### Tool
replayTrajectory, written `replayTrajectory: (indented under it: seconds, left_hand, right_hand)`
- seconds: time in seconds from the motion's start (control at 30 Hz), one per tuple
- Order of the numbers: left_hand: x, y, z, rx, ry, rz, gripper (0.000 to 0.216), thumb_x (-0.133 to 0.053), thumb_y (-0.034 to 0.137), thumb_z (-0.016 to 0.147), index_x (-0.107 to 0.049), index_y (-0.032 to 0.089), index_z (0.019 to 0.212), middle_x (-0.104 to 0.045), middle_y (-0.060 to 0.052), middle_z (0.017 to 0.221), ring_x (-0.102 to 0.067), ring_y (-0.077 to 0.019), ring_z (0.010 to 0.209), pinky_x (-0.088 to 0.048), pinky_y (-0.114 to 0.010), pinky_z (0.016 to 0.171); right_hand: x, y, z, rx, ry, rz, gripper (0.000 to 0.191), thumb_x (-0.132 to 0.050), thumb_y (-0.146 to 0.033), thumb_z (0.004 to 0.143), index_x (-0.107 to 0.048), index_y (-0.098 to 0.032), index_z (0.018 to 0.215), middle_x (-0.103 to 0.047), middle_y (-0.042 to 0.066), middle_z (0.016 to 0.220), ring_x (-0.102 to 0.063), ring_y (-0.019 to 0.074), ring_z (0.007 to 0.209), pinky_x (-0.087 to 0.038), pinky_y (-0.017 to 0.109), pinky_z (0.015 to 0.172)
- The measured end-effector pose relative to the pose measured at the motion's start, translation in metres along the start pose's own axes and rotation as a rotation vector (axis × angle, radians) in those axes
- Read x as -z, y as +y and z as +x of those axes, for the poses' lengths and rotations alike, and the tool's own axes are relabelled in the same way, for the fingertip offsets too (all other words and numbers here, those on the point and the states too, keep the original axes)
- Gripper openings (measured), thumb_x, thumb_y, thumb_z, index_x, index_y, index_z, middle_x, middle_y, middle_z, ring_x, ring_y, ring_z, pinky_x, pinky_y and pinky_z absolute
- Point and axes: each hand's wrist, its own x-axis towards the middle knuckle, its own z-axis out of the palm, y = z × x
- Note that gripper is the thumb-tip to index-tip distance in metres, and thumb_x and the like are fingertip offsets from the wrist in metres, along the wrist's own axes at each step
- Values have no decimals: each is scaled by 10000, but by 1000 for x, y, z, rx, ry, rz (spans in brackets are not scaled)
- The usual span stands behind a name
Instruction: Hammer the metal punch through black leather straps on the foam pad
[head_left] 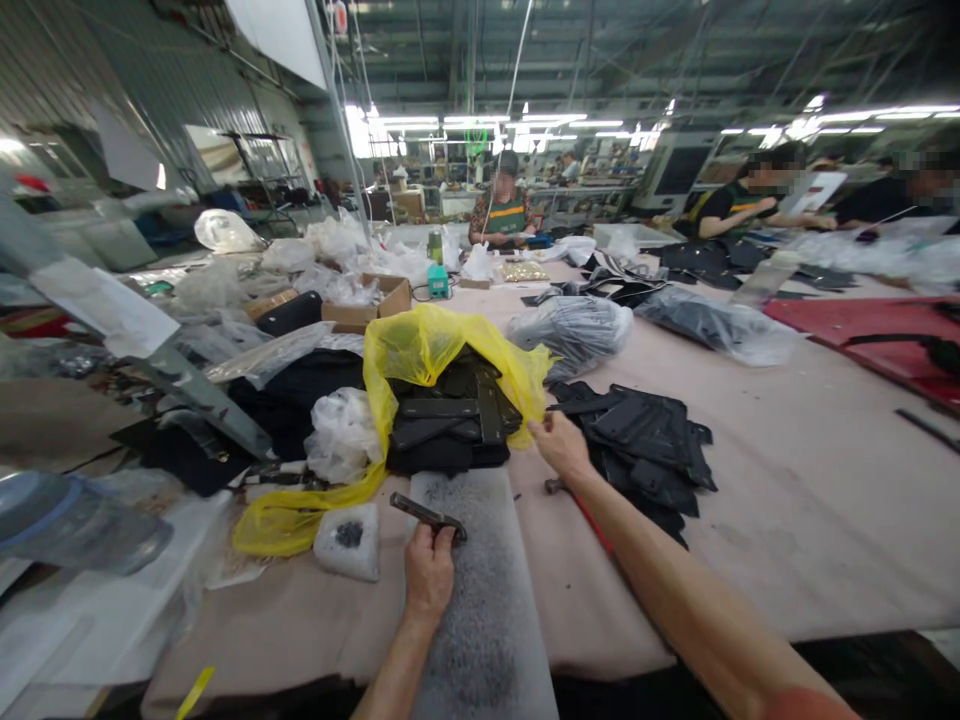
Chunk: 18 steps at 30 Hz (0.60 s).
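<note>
My left hand (429,578) is closed on a narrow dark strip-shaped piece (424,511), held over a long grey speckled board (480,580). To its right, my right hand (561,443) reaches forward with curled fingers at the edge of a yellow plastic bag (424,335), seemingly pinching it. Stacked dark flat pieces (442,410) fill the bag's open mouth, just beyond the board. Beside my right hand lies a loose pile of black cut pieces (637,440). A hammer-like tool with a red handle (592,520) is partly covered by my right forearm.
A white block with a dark patch (347,541) and a crumpled clear bag (343,432) sit left of the board. A large clear water bottle (82,520) lies at far left. Plastic-wrapped bundles (574,335) stand behind; co-workers (504,205) sit across the table.
</note>
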Motion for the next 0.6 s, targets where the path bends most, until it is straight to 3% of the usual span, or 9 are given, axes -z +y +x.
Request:
replayTrajectory:
  seconds: [0.1, 0.2, 0.37, 0.5, 0.6]
  left_hand:
    - [0, 0, 1, -10, -16, 16, 269, -520, 372, 820, -687, 175, 898, -741, -99, 849, -699, -267, 825, -543, -375, 759]
    - [0, 0, 1, -23, -13, 51, 260, -515, 370, 821, -680, 180, 885, -737, -95, 836, -696, -266, 818, -539, -372, 748]
    - [0, 2, 1, -20, -17, 49, 249, -516, 359, 821, -672, 179, 890, -735, -91, 842, -692, -254, 808, -534, -365, 751]
    - [0, 0, 0, -17, -10, 58, 241, -529, 355, 819, -673, 172, 881, -729, -88, 831, -686, -249, 807, -530, -361, 750]
    - [0, -1, -1, -27, -11, 21, 244, -542, 356, 827, -680, 169, 901, -731, -84, 862, -682, -233, 826, -532, -348, 776]
  right_hand:
    - [-54, -16, -6, -67, -59, 97, 253, -681, -374, 707, -634, -163, 839, -657, 64, 714, -646, 226, 786, -477, 282, 694]
    - [-76, -24, -4, -136, -66, 218, 217, -615, -296, 729, -615, -136, 876, -587, 6, 592, -607, 170, 585, -449, 237, 527]
    - [-56, -14, -27, -156, -107, 381, 424, -529, -231, 747, -538, -103, 1151, -527, -55, 542, -516, 111, 430, -373, 190, 409]
    - [-30, 23, -107, -82, -211, 416, 388, -537, -251, 742, -605, -150, 1110, -540, -54, 557, -535, 112, 468, -404, 203, 467]
    - [-17, 52, -179, -23, -335, 307, 400, -483, -310, 814, -594, -154, 1166, -532, -51, 596, -558, 132, 521, -437, 239, 532]
